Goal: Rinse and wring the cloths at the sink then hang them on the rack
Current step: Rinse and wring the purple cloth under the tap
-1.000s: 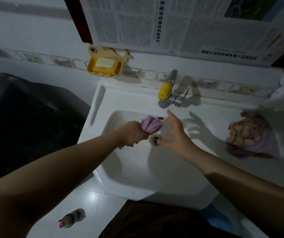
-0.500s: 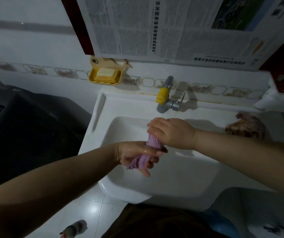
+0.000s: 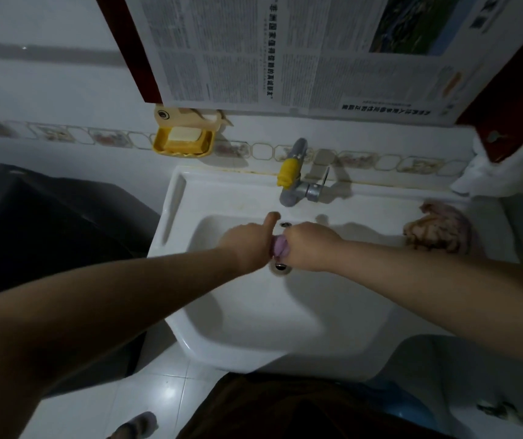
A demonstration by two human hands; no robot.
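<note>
A small purple cloth is bunched tight between my two hands over the white sink, just above the drain. My left hand grips its left end, thumb sticking up. My right hand grips the right end, fingers curled over it. Only a narrow strip of the cloth shows between the fists. A second cloth, pink and brown patterned, lies crumpled on the sink's right ledge. The tap with a yellow nozzle stands behind my hands; no water stream is visible.
A yellow soap dish with a soap bar hangs on the wall at left. Newspaper covers the wall above. A dark appliance stands left of the sink. White cloth hangs at far right. A bottle lies on the floor.
My hands came level and pressed together, squeezing the purple cloth horizontally over the drain; before, the right hand held it from above while the left held its lower end.
</note>
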